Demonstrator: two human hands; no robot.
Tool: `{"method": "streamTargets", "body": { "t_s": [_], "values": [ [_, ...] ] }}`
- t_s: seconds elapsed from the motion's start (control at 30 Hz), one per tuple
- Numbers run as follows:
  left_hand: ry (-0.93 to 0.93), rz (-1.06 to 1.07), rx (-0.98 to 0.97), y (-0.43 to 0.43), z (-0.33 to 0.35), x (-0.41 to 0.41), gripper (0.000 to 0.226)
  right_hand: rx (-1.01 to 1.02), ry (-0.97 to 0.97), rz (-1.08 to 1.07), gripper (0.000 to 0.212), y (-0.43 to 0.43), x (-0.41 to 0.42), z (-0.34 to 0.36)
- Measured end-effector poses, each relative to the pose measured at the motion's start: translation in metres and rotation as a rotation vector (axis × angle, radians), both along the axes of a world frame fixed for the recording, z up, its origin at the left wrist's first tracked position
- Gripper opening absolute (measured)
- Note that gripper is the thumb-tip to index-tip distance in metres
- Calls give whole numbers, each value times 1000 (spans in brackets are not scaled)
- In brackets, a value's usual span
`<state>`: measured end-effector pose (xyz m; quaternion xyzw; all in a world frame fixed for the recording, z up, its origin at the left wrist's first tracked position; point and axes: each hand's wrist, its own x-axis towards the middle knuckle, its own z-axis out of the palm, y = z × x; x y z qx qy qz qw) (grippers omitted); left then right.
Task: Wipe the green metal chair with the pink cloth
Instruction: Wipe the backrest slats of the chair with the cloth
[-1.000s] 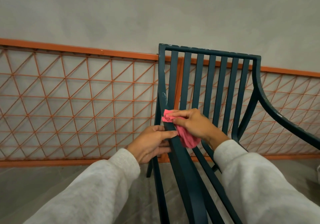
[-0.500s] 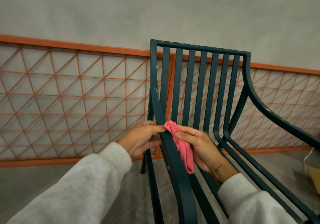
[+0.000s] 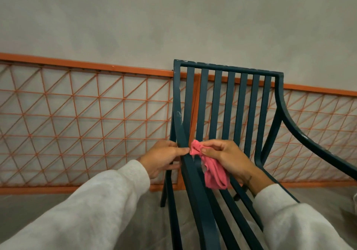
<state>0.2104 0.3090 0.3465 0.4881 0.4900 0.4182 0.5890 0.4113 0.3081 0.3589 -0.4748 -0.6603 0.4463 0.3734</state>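
Note:
The dark green metal chair (image 3: 229,102) stands in front of me, its slatted back upright and its slatted seat running toward me. My left hand (image 3: 163,158) grips the chair's left frame bar where the back meets the armrest. My right hand (image 3: 227,158) pinches the bunched pink cloth (image 3: 210,169) just right of that bar, over the first slats. The loose end of the cloth hangs down below my right palm. White scuff marks show on the left bar above my hands.
An orange metal lattice railing (image 3: 87,122) runs along the grey wall (image 3: 173,17) behind the chair. The chair's right armrest (image 3: 316,143) curves out toward the lower right. Grey floor (image 3: 38,207) lies under the chair.
My right hand has turned and lifted the cloth off the left bar, now pinching it beside the bar. My left hand keeps its grip. The view has shifted slightly.

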Motion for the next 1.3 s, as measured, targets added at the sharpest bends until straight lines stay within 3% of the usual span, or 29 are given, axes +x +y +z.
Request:
{"method": "streamTargets", "body": {
  "t_s": [0.1, 0.23, 0.43, 0.57, 0.73, 0.97, 1.3],
  "values": [
    [7, 121, 18, 18, 7, -1, 23, 110, -126, -76, 18, 19, -1, 5],
    [47, 126, 44, 35, 11, 5, 25, 207, -164, -32, 23, 45, -13, 6],
    [-19, 191, 84, 44, -1, 14, 11, 522, -342, -34, 26, 88, -38, 4],
    [-29, 195, 89, 45, -7, 13, 16, 636, -396, -79, 26, 119, -55, 14],
    [-19, 193, 82, 44, -6, 12, 21, 560, -513, -45, 29, 150, -63, 23],
    [-23, 210, 102, 41, -5, 16, 15, 616, -639, 113, 27, 111, -41, 16],
    [-39, 186, 76, 40, -1, 14, 12, 584, -500, -36, 29, 134, -69, 26]
  ]
}}
